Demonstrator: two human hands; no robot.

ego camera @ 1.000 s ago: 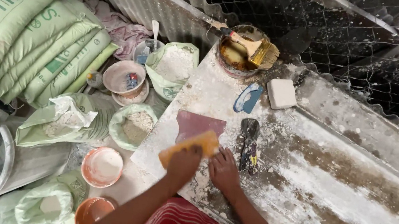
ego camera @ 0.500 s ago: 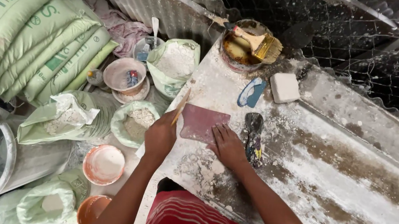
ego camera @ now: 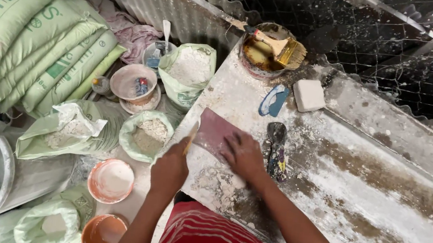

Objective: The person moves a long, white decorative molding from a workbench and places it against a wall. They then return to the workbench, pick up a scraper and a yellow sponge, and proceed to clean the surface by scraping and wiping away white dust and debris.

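Both hands: at one reddish sandpaper sheet (ego camera: 215, 132) on the dusty white slab (ego camera: 363, 191).
Right hand (ego camera: 244, 154): flat and open, pressing the sheet.
Left hand (ego camera: 170, 170): closed on its yellowish edge (lifted upright).
Step, judged: folding the sheet.
Next move: needs firm creasing pressure.

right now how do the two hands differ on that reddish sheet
The right hand lies flat on top of the reddish sheet, fingers spread and pressing it to the dusty slab. The left hand is closed, pinching the sheet's left edge and turning it up. Both touch the same sheet.
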